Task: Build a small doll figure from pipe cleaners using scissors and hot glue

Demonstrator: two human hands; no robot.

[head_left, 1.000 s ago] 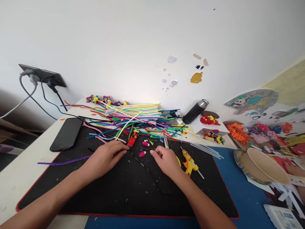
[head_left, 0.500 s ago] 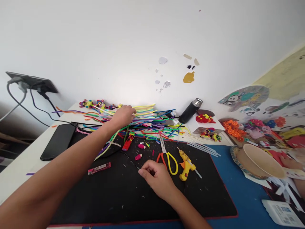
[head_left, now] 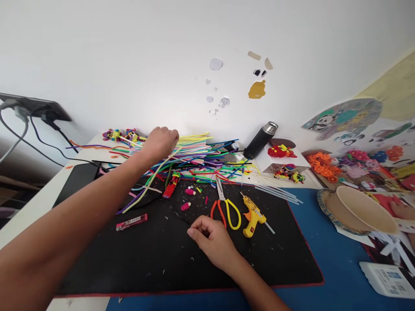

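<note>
Head view: the left hand (head_left: 161,144) is over the pile of pipe cleaners (head_left: 196,149), fingers curled, their grip hidden. The right hand (head_left: 214,242) bends thumb and forefinger close together at a black cord (head_left: 177,213); whether pinching it, I cannot tell.

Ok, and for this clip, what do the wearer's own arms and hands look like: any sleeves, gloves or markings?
Both the left hand and right hand are ungloved, with no ring visible. The left arm and right arm show no sleeve, watch, bracelet or clear marking. Fingernails are too small to judge.
</note>
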